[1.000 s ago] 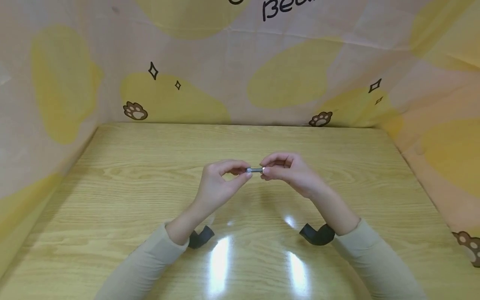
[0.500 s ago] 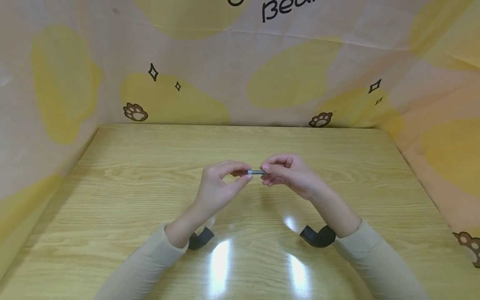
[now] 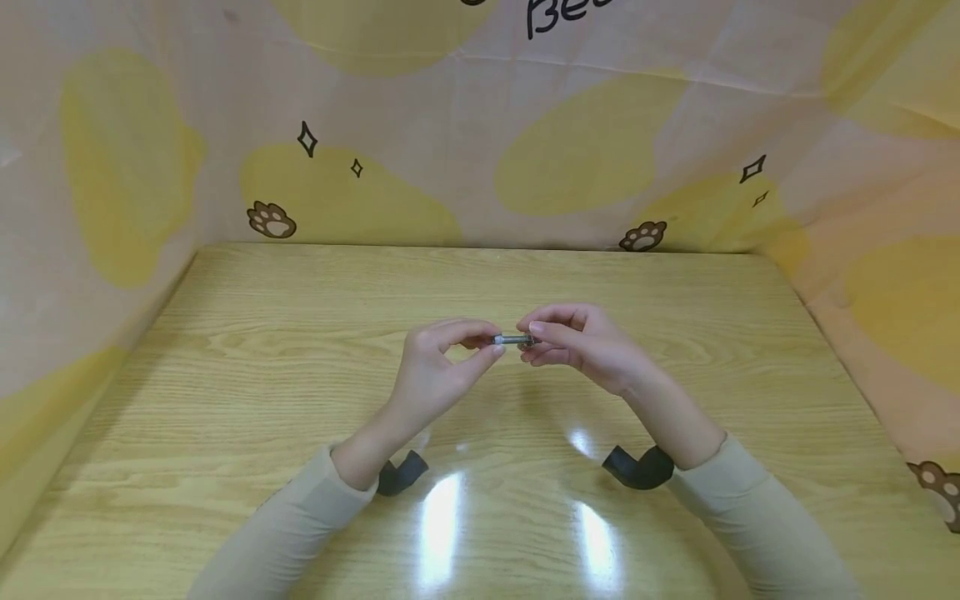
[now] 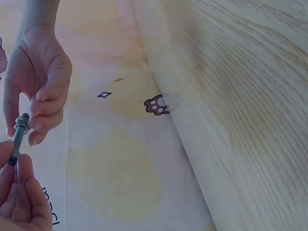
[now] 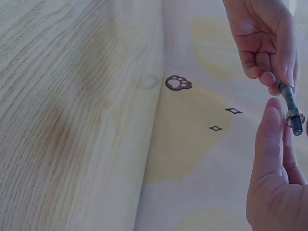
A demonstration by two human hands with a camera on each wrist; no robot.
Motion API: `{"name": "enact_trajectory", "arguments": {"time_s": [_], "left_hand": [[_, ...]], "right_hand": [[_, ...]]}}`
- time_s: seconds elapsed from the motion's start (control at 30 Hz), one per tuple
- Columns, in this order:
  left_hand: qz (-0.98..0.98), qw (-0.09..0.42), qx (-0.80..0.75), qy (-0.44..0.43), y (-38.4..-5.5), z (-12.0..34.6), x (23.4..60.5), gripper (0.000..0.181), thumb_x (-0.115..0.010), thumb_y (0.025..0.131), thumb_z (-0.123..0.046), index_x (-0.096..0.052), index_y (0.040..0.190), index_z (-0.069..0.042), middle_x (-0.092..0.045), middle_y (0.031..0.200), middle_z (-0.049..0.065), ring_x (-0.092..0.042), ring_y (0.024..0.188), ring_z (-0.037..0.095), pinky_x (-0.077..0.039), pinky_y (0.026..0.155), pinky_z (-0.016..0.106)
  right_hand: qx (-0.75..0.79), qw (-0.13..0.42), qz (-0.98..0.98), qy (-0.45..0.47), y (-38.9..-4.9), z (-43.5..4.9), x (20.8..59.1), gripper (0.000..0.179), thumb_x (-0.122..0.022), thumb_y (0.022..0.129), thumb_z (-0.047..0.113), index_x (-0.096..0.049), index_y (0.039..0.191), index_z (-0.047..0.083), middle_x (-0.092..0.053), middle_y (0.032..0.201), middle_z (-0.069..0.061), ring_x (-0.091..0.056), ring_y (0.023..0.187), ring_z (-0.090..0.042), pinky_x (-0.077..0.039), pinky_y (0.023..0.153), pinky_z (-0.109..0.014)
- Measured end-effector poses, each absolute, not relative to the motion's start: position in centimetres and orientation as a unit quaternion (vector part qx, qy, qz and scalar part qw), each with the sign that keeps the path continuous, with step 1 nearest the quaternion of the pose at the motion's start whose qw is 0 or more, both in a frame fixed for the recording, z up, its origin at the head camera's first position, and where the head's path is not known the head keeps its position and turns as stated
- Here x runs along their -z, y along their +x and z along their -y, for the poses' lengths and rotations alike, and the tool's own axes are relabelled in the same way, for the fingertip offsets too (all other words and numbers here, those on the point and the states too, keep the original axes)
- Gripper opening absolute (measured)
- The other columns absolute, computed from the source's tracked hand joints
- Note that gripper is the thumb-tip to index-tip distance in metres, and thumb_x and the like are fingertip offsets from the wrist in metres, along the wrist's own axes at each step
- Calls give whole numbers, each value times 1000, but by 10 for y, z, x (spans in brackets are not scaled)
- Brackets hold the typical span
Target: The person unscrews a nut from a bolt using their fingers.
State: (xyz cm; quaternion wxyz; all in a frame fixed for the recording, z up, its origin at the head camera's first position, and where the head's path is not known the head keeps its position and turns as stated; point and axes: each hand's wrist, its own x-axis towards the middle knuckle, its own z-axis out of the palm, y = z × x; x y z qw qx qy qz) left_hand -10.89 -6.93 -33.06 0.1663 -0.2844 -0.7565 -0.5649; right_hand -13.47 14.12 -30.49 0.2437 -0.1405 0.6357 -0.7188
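Note:
A metal bolt is held level above the table in the head view. My left hand pinches its head end between thumb and fingers, which cover part of it in the left wrist view. Near the free end of the threaded shank sits a nut, with what looks like a washer against it. My right hand is around that end, its thumb and fingers bent loosely at either side of the nut. Both wrist views show the nut uncovered, with the fingers apart from it or barely touching.
A wood-grain table lies beneath both hands, with bright reflections near the front. A patterned cloth with yellow patches and paw prints stands around the back and sides. Black straps show at both wrists.
My right thumb has lifted and slid off the nut end, so more of the nut shows. My left hand keeps its pinch on the bolt and stays in nearly the same place.

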Motion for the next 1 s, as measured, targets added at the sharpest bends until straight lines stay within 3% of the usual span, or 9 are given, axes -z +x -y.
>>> {"name": "enact_trajectory", "arguments": {"time_s": [0.37, 0.5, 0.6, 0.7, 1.0], "left_hand": [[754, 163, 571, -280, -109, 70, 331, 14, -72, 78, 1, -71, 91, 2, -70, 87, 7, -64, 78, 14, -53, 72, 32], [750, 165, 577, -277, -108, 69, 330, 13, -72, 78, 0, -71, 91, 2, -70, 87, 7, -64, 77, 14, -53, 72, 32], [750, 168, 576, -277, -109, 68, 330, 13, -72, 78, 0, -71, 91, 2, -70, 86, 7, -64, 77, 14, -53, 72, 30], [751, 171, 575, -277, -109, 68, 329, 13, -72, 78, 1, -71, 91, 2, -70, 86, 7, -64, 77, 14, -53, 72, 29], [754, 170, 575, -268, -109, 69, 328, 13, -72, 78, 0, -71, 91, 2, -70, 86, 7, -63, 76, 14, -52, 72, 30]], "right_hand": [[708, 233, -650, -151, -135, -144, 308, 27, -63, 78, -12, -64, 98, 7, -68, 90, -6, -66, 83, -15, -53, 77, -29], [708, 247, -646, -144, -134, -144, 306, 23, -62, 82, -7, -63, 101, 7, -67, 90, -7, -66, 82, -16, -53, 78, -31], [708, 248, -649, -126, -134, -143, 304, 12, -59, 88, 1, -64, 96, 8, -67, 84, -5, -65, 75, -15, -54, 74, -29], [715, 240, -647, -112, -134, -141, 303, 12, -54, 92, 4, -66, 90, 8, -67, 79, -4, -64, 69, -14, -55, 69, -27], [723, 199, -647, -139, -135, -141, 304, 25, -59, 82, -11, -68, 88, 12, -66, 86, -2, -64, 77, -12, -52, 78, -27]]}}
